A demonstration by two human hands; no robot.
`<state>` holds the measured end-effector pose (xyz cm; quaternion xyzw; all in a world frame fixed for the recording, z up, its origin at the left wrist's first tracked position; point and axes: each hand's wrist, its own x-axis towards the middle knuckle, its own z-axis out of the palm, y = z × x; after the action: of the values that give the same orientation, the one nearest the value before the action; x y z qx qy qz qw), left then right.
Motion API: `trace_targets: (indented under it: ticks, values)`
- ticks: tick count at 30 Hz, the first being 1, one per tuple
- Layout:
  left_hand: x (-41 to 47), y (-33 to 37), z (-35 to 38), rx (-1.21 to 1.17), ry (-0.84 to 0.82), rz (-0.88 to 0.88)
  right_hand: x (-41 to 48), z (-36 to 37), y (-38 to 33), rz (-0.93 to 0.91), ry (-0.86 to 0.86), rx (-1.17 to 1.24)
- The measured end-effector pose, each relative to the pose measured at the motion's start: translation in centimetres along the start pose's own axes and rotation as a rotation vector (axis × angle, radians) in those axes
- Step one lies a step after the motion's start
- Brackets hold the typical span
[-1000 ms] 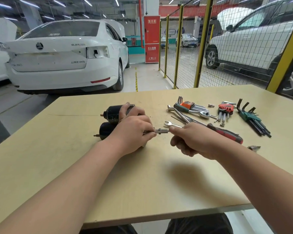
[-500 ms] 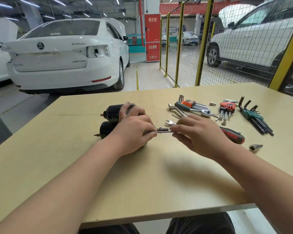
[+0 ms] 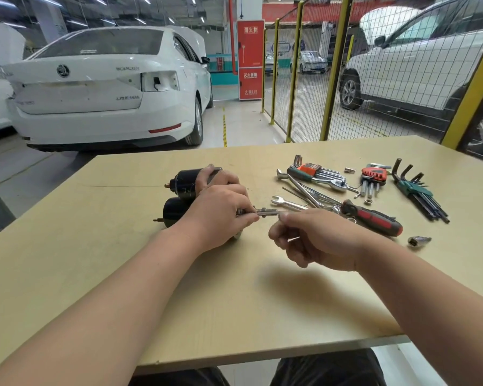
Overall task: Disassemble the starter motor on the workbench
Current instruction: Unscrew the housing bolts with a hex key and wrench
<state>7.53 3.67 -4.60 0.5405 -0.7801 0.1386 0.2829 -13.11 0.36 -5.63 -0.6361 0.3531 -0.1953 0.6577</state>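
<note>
Starter motor (image 3: 184, 181), 10 o'clock of bench centre: gloss black cylinders, brass-coloured terminal studs. Slim tool (image 3: 267, 211) at centre: silver-grey. Workbench (image 3: 95, 246): pale yellow-beige, plain, faint wood grain.

At 2 o'clock:
- screwdriver (image 3: 374, 218): handle black with red panels
- spanners (image 3: 286, 203): bright silver
- first hex key set (image 3: 308, 169): orange and dark green holder
- second hex key set (image 3: 374, 174): red holder
- third hex key set (image 3: 414, 188): green holder, black keys

Socket (image 3: 417, 240), 3 o'clock: silver.

Car (image 3: 95, 93), 11 o'clock: white. Cabinet (image 3: 250, 59), 12 o'clock: red, white lettering. Fence (image 3: 333, 68): yellow posts, dark grid mesh.
</note>
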Motion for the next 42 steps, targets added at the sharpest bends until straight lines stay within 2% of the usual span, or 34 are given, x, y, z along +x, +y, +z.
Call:
trace_targets:
  ticks: [1,4,5,6,8,12,13,15,17,18,19,20,21,22,23,24,25,28,29,30,32,33,34,36,37,38,39,40,42]
  values:
    - [0.0,0.0,0.0,-0.012,0.001,-0.010,-0.1,-0.1,0.3,-0.063,0.057,-0.189]
    - [-0.1,0.1,-0.2,-0.017,-0.011,-0.024,-0.1,-0.7,0.9,-0.308,0.389,-1.343]
    - [-0.1,0.2,-0.3,-0.017,-0.018,-0.029,-0.1,-0.5,0.8,-0.344,0.476,-1.517]
    - [-0.1,0.3,-0.4,-0.019,-0.018,-0.033,0.0,-0.2,0.7,-0.350,0.528,-1.540]
    - [-0.1,0.4,-0.4,-0.021,-0.008,-0.037,0.0,-0.2,0.6,-0.201,0.499,-1.316]
    - [-0.2,0.3,-0.2,-0.002,0.001,-0.028,-0.2,-0.2,-0.5,0.148,0.302,-0.399]
    - [-0.2,0.3,-0.3,0.001,-0.002,-0.029,-0.1,-0.2,-0.8,0.172,0.289,-0.268]
    - [0.0,0.5,-0.5,0.000,-0.022,-0.036,0.3,-0.1,-1.1,0.129,0.267,-0.182]
    - [0.0,0.6,-0.6,-0.027,-0.033,-0.036,0.7,0.1,-1.8,0.001,0.283,-0.232]
    - [0.0,0.5,-0.6,-0.054,-0.022,-0.033,0.7,0.0,-1.9,-0.123,0.322,-0.424]
    - [-0.1,0.5,-0.6,-0.085,-0.008,-0.029,0.7,-0.3,-1.9,-0.308,0.398,-0.751]
    - [-0.2,0.3,-0.7,-0.112,0.010,-0.028,0.6,-0.7,-1.9,-0.554,0.489,-1.128]
    - [-0.2,0.0,-0.7,-0.120,0.019,-0.036,0.4,-1.1,-1.8,-0.805,0.526,-1.402]
    - [-0.3,-0.4,-0.8,-0.095,0.026,-0.065,0.3,-1.4,-1.5,-0.988,0.492,-1.565]
    - [-0.5,-0.8,-0.9,-0.043,0.032,-0.112,0.3,-1.7,-1.2,-1.047,0.449,-1.627]
    - [-0.7,-1.3,-0.9,0.013,0.034,-0.174,0.2,-1.9,-0.9,-0.995,0.412,-1.588]
    - [-0.9,-1.7,-0.9,0.044,0.028,-0.236,0.1,-2.0,-0.8,-0.864,0.397,-1.429]
    - [-1.4,-2.5,-0.3,0.032,0.032,-0.296,0.2,-0.9,-1.2,-0.191,0.283,-0.546]
    - [-1.4,-2.5,-0.2,0.027,0.042,-0.294,0.4,-0.7,-1.3,-0.010,0.214,-0.337]
    - [-1.4,-2.5,-0.1,0.027,0.050,-0.292,0.5,-0.6,-1.3,0.087,0.148,-0.205]
    - [-1.4,-2.5,-0.1,0.022,0.060,-0.288,0.4,-0.3,-1.3,0.120,0.067,-0.080]
    - [-1.4,-2.5,-0.1,0.017,0.065,-0.289,0.4,-0.3,-1.2,0.064,0.066,-0.146]
    - [-1.5,-2.5,-0.2,0.008,0.067,-0.294,0.3,-0.3,-0.8,-0.057,0.095,-0.381]
    - [-1.6,-2.4,-0.3,-0.016,0.061,-0.314,0.3,-0.6,0.0,-0.434,0.286,-1.196]
    - [-1.7,-2.4,-0.4,-0.028,0.053,-0.325,0.3,-0.9,0.4,-0.671,0.397,-1.466]
    - [-1.7,-2.4,-0.4,-0.037,0.048,-0.333,0.3,-1.1,0.5,-0.843,0.441,-1.582]
    - [-1.7,-2.4,-0.5,-0.043,0.050,-0.339,0.4,-1.1,0.5,-0.865,0.448,-1.594]
    - [-1.7,-2.4,-0.5,-0.048,0.051,-0.343,0.3,-0.9,0.2,-0.759,0.419,-1.498]
    - [-1.6,-2.4,-0.5,-0.067,0.047,-0.351,0.1,0.3,-0.7,-0.314,0.353,-0.982]
